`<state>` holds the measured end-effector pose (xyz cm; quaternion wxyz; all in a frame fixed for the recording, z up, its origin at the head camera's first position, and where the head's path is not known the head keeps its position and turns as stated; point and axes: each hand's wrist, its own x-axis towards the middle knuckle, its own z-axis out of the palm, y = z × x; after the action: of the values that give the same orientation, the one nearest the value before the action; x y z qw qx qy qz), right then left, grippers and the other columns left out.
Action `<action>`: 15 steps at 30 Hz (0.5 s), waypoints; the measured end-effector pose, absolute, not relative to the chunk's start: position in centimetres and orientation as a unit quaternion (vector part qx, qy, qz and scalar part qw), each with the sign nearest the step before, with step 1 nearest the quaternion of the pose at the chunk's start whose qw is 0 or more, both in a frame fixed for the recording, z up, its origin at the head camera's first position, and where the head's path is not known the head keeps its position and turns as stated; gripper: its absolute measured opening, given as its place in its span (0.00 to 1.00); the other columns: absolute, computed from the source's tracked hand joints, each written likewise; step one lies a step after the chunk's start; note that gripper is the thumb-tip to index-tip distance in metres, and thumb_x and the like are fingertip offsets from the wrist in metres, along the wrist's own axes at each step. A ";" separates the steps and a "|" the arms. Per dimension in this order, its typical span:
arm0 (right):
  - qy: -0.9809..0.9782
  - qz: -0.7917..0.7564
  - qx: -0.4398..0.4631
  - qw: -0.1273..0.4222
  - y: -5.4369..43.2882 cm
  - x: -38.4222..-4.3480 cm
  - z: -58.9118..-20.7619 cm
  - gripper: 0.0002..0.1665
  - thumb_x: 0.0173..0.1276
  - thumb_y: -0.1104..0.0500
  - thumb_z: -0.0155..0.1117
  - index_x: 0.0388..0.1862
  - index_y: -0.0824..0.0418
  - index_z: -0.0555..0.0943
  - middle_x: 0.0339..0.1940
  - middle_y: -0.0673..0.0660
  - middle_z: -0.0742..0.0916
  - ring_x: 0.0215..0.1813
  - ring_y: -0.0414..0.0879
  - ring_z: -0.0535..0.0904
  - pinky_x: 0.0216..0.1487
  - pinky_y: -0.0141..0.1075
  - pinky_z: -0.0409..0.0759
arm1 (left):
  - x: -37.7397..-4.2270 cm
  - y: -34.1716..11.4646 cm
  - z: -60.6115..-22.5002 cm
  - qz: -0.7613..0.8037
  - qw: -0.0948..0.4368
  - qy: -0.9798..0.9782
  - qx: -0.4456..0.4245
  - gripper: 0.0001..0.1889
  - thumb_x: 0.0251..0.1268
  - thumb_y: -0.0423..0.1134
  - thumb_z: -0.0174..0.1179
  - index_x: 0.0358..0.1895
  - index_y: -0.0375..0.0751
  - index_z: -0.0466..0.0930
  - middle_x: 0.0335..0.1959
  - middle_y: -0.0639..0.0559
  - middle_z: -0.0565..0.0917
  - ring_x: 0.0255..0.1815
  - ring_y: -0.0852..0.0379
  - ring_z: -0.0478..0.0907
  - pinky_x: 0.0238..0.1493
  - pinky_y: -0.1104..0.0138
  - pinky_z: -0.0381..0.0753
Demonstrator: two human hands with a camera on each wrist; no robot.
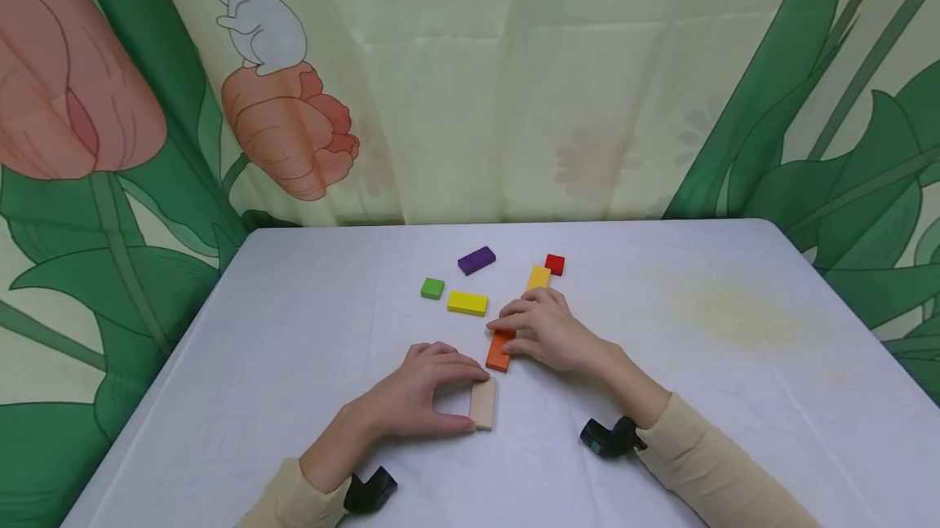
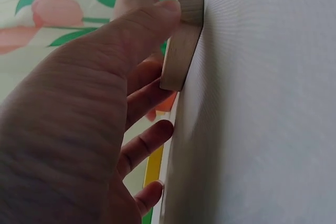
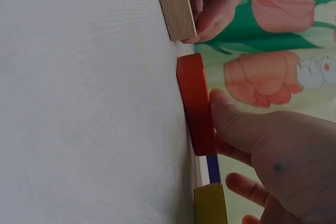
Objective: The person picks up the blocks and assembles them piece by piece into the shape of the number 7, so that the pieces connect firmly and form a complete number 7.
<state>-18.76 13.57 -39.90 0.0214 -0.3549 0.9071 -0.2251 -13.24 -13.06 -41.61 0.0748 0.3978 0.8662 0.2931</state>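
Just nearside of the orange block (image 1: pixel 498 357), left hand (image 1: pixel 419 393) pinches the plain wood block (image 1: pixel 482 407) by its ends; right hand (image 1: pixel 552 332) grips the orange block. Probably aligning a row; next likely calls for closing their gap. Open table (image 1: pixel 734 414) right of orange, edges well off.

"What's that in the left hand (image 1: pixel 414 392)?"
"A block (image 1: pixel 482 407) of plain, pale wood, long and flat-sided, pinched near both ends between thumb and finger, low at the white tablecloth (image 1: pixel 294 365)."
"And the right hand (image 1: pixel 549 334)?"
"It grips an orange brick (image 1: pixel 498 353) (redder in the right wrist view), also long, its far part hidden by fingers from above."
"Are the two touching?"
"No, roughly end to end, a narrow gap between."
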 end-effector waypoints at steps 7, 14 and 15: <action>0.917 -0.239 -0.320 0.012 13.7 -18.5 -39.6 0.22 0.65 0.50 0.73 0.58 0.54 0.86 0.53 0.49 0.86 0.61 0.52 0.71 0.66 0.58 0.58 | -12.7 -13.4 -41.1 0.276 0.054 0.882 0.379 0.29 0.53 0.58 0.75 0.60 0.59 0.81 0.54 0.68 0.80 0.58 0.63 0.70 0.63 0.50 0.62; 0.925 -0.241 -0.292 -0.001 13.7 -18.5 -39.7 0.22 0.62 0.45 0.76 0.50 0.54 0.87 0.44 0.44 0.87 0.55 0.49 0.72 0.65 0.56 0.58 | -12.5 -13.3 -40.9 0.263 0.068 0.882 0.385 0.25 0.56 0.56 0.74 0.58 0.60 0.82 0.46 0.73 0.81 0.47 0.68 0.72 0.58 0.54 0.65; 0.926 -0.238 -0.292 -0.002 13.7 -18.5 -39.8 0.21 0.62 0.45 0.76 0.49 0.54 0.88 0.43 0.44 0.87 0.54 0.49 0.72 0.64 0.56 0.59 | -12.5 -13.3 -41.0 0.261 0.068 0.882 0.387 0.25 0.56 0.55 0.74 0.58 0.60 0.82 0.47 0.73 0.81 0.48 0.68 0.72 0.58 0.54 0.65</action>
<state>-18.51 13.66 -39.76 -0.0024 -0.2921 0.9263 -0.2379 -12.47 -13.31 -40.97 0.0685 0.3868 0.8818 0.2609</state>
